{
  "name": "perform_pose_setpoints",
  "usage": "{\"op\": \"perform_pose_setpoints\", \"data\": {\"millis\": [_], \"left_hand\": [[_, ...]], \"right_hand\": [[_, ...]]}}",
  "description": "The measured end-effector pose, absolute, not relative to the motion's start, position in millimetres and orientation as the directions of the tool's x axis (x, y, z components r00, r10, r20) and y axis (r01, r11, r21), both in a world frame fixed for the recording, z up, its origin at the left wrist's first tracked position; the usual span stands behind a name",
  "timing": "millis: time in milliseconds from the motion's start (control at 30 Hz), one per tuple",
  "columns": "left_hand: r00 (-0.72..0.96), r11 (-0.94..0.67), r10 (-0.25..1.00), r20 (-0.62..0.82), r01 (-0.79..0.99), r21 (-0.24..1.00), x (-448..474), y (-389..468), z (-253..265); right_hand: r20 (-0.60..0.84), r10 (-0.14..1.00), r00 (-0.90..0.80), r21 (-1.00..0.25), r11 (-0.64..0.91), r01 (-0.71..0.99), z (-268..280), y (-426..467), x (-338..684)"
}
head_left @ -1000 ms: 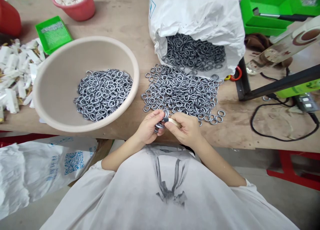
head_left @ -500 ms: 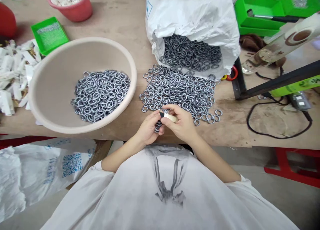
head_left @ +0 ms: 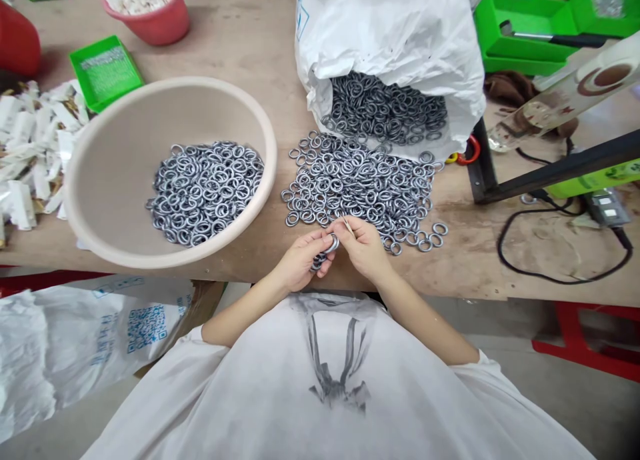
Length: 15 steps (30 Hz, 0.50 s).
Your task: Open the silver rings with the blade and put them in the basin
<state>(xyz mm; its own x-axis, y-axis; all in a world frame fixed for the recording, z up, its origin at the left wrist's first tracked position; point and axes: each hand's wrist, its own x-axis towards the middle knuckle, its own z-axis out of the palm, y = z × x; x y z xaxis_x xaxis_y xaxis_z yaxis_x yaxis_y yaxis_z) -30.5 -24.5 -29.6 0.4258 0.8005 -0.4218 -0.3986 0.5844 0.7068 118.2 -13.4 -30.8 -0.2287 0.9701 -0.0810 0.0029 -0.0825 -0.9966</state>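
Several grey metal rings (head_left: 318,263) are gathered in my left hand (head_left: 301,260), which is closed on them. One ring (head_left: 333,243) stands out between its thumb and forefinger. My right hand (head_left: 367,248) pinches a thin pale strip (head_left: 348,227), seen nearly edge-on, close beside that ring. Whether strip and ring touch, I cannot tell. Just beyond both hands spreads a heap of loose rings (head_left: 360,180), spilling from the mouth of a white sack (head_left: 395,33). To the left, a wide beige basin (head_left: 110,180) holds many similar rings.
Small white packets (head_left: 30,153) lie piled left of the basin, near a green tray (head_left: 107,73) and a pink bucket (head_left: 155,23). On the right stand a black metal frame (head_left: 483,167), a looping cable (head_left: 501,247) and a green bin (head_left: 525,20) with a black-handled tool.
The pale strip has turned from its flat, dark-tipped side to nearly edge-on in my right hand. A ring now shows raised at my left fingertips. The view has shifted slightly.
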Motion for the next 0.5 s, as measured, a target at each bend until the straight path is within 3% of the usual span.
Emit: {"op": "perform_pose_setpoints", "data": {"millis": [167, 267, 333, 400, 433, 467, 500], "left_hand": [[0.451, 0.571, 0.803, -0.390, -0.394, 0.720, -25.5, -24.3, -29.3], [0.535, 0.558, 0.758, -0.373, -0.236, 0.795, -30.5, -26.9, -15.7], [0.528, 0.394, 0.790, -0.312, -0.047, 0.918, -43.7, -28.6, 5.4], [0.400, 0.000, 0.912, -0.090, 0.218, 0.976, -66.0, -27.5, 32.2], [0.305, -0.208, 0.948, 0.092, 0.375, 0.903, -79.8, -25.1, 45.2], [0.185, -0.314, 0.949, 0.254, 0.558, 0.768, -94.5, -21.6, 56.4], [0.076, -0.319, 0.917, 0.391, 0.728, 0.607, -109.5, -17.1, 64.9]], "right_hand": [[-0.050, 0.973, -0.224, -0.999, -0.052, -0.005, -31.1, -21.4, 116.9], [0.011, 0.990, -0.140, -1.000, 0.011, 0.000, -29.2, -20.7, 120.2], [0.057, 0.997, -0.045, -0.997, 0.059, 0.044, -26.8, -17.6, 124.3], [0.077, 0.997, 0.032, -0.993, 0.074, 0.091, -25.0, -14.0, 130.2], [0.085, 0.995, 0.060, -0.991, 0.078, 0.109, -24.8, -12.4, 133.9], [0.100, 0.991, 0.088, -0.988, 0.089, 0.128, -25.4, -10.8, 138.4], [0.123, 0.986, 0.117, -0.983, 0.104, 0.153, -26.7, -9.5, 143.9]]}}
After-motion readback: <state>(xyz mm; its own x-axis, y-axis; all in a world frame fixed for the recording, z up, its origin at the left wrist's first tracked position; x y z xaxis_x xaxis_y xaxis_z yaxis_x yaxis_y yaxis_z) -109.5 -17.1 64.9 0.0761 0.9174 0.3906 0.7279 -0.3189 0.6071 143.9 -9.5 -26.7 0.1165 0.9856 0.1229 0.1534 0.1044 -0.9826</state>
